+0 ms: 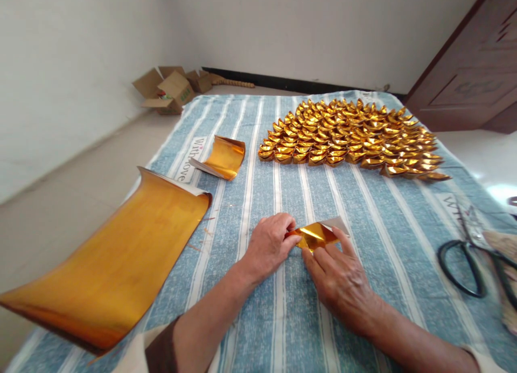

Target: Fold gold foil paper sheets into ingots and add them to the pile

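A small sheet of gold foil paper (pixel 317 235), partly folded, lies in front of me, with a pale underside showing at its right corner. My left hand (pixel 272 243) is closed, pinching the sheet's left end between thumb and fingers. On the right part of the same sheet, my right hand (pixel 339 276) grips it along the near edge and the right corner. Beyond both hands stand many folded gold paper ingots (pixel 343 133), packed close in rows. A small stack of curled gold paper (pixel 226 156) rests farther back on the left.
Large curling gold sheets (pixel 109 254) cover the left side of the striped cloth (pixel 258 308). Black-handled scissors (pixel 464 265) lie at the right. Open cardboard boxes (pixel 172 92) sit on the floor by the wall, and a brown door (pixel 464 66) stands at the back right.
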The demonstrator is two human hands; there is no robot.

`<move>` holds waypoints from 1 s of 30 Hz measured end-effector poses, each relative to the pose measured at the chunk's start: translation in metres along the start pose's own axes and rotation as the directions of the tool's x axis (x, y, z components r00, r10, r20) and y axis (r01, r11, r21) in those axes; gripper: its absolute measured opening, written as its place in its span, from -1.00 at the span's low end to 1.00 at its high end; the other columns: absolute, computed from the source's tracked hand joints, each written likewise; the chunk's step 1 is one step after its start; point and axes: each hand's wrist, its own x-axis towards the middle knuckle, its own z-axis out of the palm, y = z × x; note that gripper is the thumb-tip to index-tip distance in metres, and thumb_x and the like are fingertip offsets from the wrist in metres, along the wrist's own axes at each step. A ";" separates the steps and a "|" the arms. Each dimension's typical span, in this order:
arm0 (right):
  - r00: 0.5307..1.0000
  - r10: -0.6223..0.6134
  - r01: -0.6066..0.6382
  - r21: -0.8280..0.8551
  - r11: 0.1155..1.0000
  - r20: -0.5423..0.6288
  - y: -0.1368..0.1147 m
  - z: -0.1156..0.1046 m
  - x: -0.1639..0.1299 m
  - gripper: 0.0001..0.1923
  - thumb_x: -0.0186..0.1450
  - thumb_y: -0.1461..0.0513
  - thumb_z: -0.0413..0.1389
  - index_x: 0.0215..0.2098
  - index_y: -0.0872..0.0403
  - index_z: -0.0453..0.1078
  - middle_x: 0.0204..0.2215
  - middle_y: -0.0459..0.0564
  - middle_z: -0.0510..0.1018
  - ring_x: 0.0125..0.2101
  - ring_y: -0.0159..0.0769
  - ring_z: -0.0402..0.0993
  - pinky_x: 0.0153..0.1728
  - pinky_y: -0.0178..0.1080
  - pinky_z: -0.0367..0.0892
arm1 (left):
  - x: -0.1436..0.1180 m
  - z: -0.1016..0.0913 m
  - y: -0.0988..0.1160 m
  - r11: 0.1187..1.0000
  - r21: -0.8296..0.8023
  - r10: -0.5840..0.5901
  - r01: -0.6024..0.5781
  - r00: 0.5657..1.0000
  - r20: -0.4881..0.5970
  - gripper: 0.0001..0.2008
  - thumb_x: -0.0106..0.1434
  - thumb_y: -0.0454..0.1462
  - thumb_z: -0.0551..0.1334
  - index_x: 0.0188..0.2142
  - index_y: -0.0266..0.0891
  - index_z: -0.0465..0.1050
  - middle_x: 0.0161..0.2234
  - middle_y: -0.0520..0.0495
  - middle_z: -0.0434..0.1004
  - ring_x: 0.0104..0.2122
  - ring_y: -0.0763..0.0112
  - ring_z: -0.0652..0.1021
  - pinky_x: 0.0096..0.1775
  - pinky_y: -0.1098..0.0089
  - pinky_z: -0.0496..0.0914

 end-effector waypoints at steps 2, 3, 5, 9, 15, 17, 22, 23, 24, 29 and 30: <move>1.000 0.017 -0.017 0.025 1.000 -0.010 0.002 0.001 -0.001 -0.68 0.35 0.40 -0.10 -0.21 0.08 0.49 -0.55 -0.09 0.44 -0.48 -0.30 0.33 0.14 0.04 0.06 | 0.000 0.000 -0.001 1.000 -0.010 0.003 -0.004 1.000 -0.001 -0.91 0.19 -0.34 0.22 -0.42 -0.22 0.30 -0.45 0.07 0.44 -0.45 0.45 0.41 -0.33 0.37 0.24; 0.999 0.037 -0.036 0.049 0.998 -0.016 0.004 0.002 -0.001 -0.70 0.35 0.39 -0.09 -0.19 0.07 0.48 -0.54 -0.09 0.45 -0.48 -0.31 0.34 0.15 0.03 0.05 | 0.000 0.000 -0.001 1.000 -0.014 0.004 -0.004 1.000 -0.001 -0.91 0.19 -0.34 0.22 -0.42 -0.21 0.30 -0.45 0.07 0.44 -0.45 0.45 0.41 -0.32 0.37 0.24; 0.995 0.098 -0.095 0.092 0.991 -0.023 0.008 0.004 -0.002 -0.75 0.35 0.36 -0.05 -0.23 0.06 0.48 -0.54 -0.11 0.46 -0.49 -0.32 0.35 0.13 0.01 0.05 | 0.000 0.000 -0.001 1.000 -0.012 -0.001 0.001 1.000 -0.002 -0.91 0.19 -0.34 0.22 -0.42 -0.21 0.31 -0.45 0.07 0.44 -0.44 0.44 0.42 -0.32 0.38 0.24; 0.986 0.166 -0.165 0.087 0.982 -0.007 0.015 0.006 -0.002 -0.73 0.35 0.33 -0.03 -0.42 0.06 0.46 -0.62 -0.13 0.40 -0.56 -0.33 0.32 0.05 -0.03 0.09 | 0.000 0.001 0.000 1.000 0.010 -0.017 0.017 1.000 -0.005 -0.89 0.18 -0.35 0.23 -0.43 -0.21 0.31 -0.45 0.08 0.45 -0.43 0.44 0.43 -0.31 0.37 0.25; 0.985 0.164 -0.160 0.099 0.982 -0.044 0.013 0.010 0.000 -0.71 0.34 0.33 -0.02 -0.50 0.05 0.42 -0.64 -0.12 0.40 -0.55 -0.33 0.31 -0.06 -0.13 0.11 | 0.000 0.002 0.000 1.000 0.023 -0.019 0.019 0.999 -0.027 -0.89 0.17 -0.33 0.25 -0.43 -0.21 0.31 -0.45 0.07 0.45 -0.44 0.44 0.43 -0.31 0.38 0.26; 0.982 0.180 -0.172 0.122 0.977 -0.056 0.012 0.011 0.001 -0.70 0.33 0.34 -0.02 -0.52 0.05 0.40 -0.64 -0.12 0.40 -0.55 -0.34 0.31 -0.07 -0.15 0.11 | 0.000 0.002 0.000 1.000 0.019 -0.018 0.019 0.999 -0.030 -0.89 0.17 -0.33 0.25 -0.43 -0.21 0.31 -0.46 0.07 0.45 -0.44 0.44 0.43 -0.32 0.38 0.26; 0.975 0.211 -0.199 0.146 0.969 -0.071 0.010 0.013 0.003 -0.68 0.33 0.36 -0.04 -0.55 0.06 0.38 -0.65 -0.13 0.40 -0.56 -0.36 0.30 -0.02 -0.14 0.09 | 0.001 0.002 0.001 0.999 0.004 -0.037 0.037 0.999 -0.026 -0.88 0.15 -0.35 0.26 -0.44 -0.21 0.31 -0.48 0.10 0.43 -0.46 0.45 0.42 -0.34 0.40 0.24; 0.973 0.217 -0.205 0.150 0.967 -0.071 0.010 0.013 0.003 -0.67 0.33 0.36 -0.04 -0.55 0.06 0.38 -0.65 -0.12 0.40 -0.57 -0.36 0.30 -0.01 -0.14 0.10 | 0.001 0.001 0.001 0.999 0.002 -0.040 0.040 0.999 -0.026 -0.88 0.15 -0.35 0.26 -0.44 -0.20 0.31 -0.48 0.10 0.43 -0.46 0.46 0.42 -0.34 0.41 0.24; 0.972 0.224 -0.212 0.156 0.965 -0.069 0.011 0.013 0.003 -0.67 0.34 0.35 -0.04 -0.55 0.06 0.38 -0.65 -0.12 0.41 -0.57 -0.36 0.30 -0.01 -0.14 0.10 | 0.001 0.001 0.002 0.999 0.002 -0.043 0.043 0.999 -0.027 -0.89 0.15 -0.35 0.25 -0.44 -0.20 0.31 -0.48 0.10 0.43 -0.46 0.46 0.42 -0.34 0.41 0.24; 0.962 0.272 -0.259 0.215 0.942 -0.034 0.011 0.013 0.005 -0.67 0.35 0.32 -0.04 -0.56 0.06 0.37 -0.64 -0.11 0.46 -0.56 -0.36 0.34 0.00 -0.14 0.09 | 0.001 0.001 0.004 0.999 0.009 -0.049 0.050 0.998 -0.037 -0.89 0.15 -0.35 0.24 -0.45 -0.21 0.32 -0.49 0.10 0.42 -0.46 0.45 0.41 -0.34 0.40 0.24; 0.960 0.280 -0.269 0.224 0.937 -0.021 0.011 0.013 0.005 -0.67 0.35 0.31 -0.04 -0.55 0.06 0.37 -0.64 -0.11 0.46 -0.55 -0.36 0.35 0.00 -0.14 0.08 | 0.001 0.001 0.004 0.999 0.006 -0.050 0.050 0.998 -0.034 -0.89 0.15 -0.36 0.24 -0.45 -0.21 0.31 -0.49 0.10 0.42 -0.46 0.45 0.41 -0.34 0.40 0.24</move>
